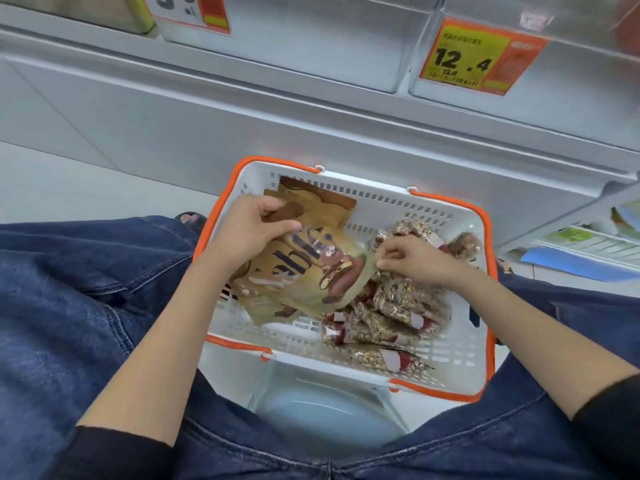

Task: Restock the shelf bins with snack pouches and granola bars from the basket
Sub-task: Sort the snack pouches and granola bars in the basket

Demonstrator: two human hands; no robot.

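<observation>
We look down into a white basket (460,355) with orange handles, set on the floor between our knees in blue jeans (62,306). Our left hand (251,228) reaches into the basket's left half and grips the upper edge of a tan snack pouch (311,275), thumb on its face and fingers curled behind it. More pouches (322,197) of the same kind stand behind it against the far wall. Our right hand (414,259) is at the pouch's right edge, fingers curled in a pinch; it seems to hold that edge, though it may be touching the bars beneath, and we cannot tell which. The granola bars (391,317), in clear wrappers with red and white ends, lie heaped in the basket's right half, from the far wall down to the near one. Above the basket runs a grey shelf front, and on it sit clear bins (329,46). One bin carries an orange and yellow price tag (478,60) reading 12.4. A pale round stool (325,410) shows under the basket's near edge.
</observation>
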